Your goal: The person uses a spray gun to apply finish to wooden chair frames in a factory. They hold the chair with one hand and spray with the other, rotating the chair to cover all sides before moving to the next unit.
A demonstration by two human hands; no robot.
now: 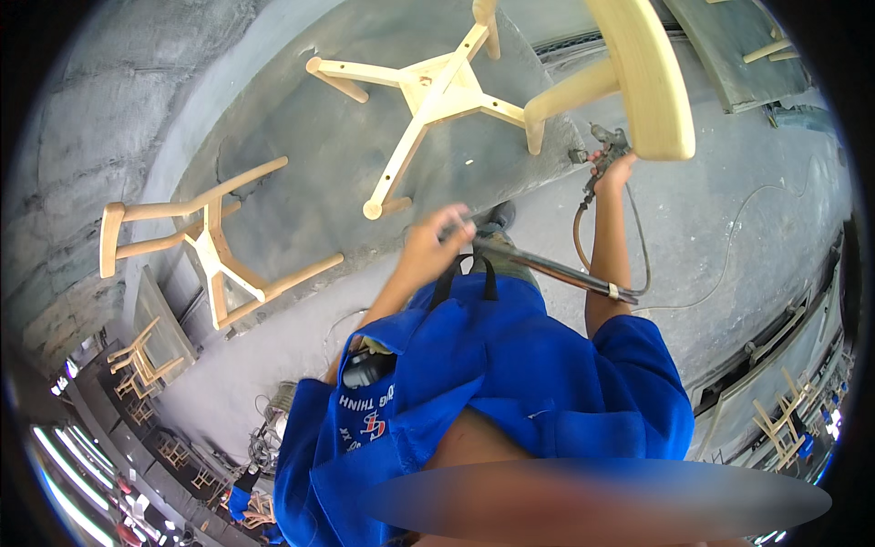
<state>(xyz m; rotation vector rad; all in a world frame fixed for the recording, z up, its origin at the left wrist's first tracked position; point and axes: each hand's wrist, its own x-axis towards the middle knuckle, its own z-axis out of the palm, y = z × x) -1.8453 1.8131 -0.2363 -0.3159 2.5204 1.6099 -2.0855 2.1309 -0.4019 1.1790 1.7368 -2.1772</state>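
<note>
My right hand (pixel 616 170) is wrapped round the handle of a dark metal spray gun (pixel 609 142), with a brown hose (pixel 579 235) hanging from it. My left hand (pixel 432 244) is raised in front of my body, its fingers curled and blurred by motion. Beside those fingers ends a dark bundle of tubes or hoses (pixel 551 269), which slants to a pale tie near my right forearm; whether the hand grips it I cannot make out. A pale wooden chair frame (pixel 443 89) stands on the grey surface ahead. One thick curved wooden part (pixel 652 87) rises close above the gun.
Another wooden frame (pixel 211 239) stands at the left. The grey board (pixel 273 118) has its edge just beyond my left hand. A thin line (pixel 729 251) trails over the floor at right. Further chairs (pixel 141 360) and a person in blue (pixel 241 497) appear at lower left.
</note>
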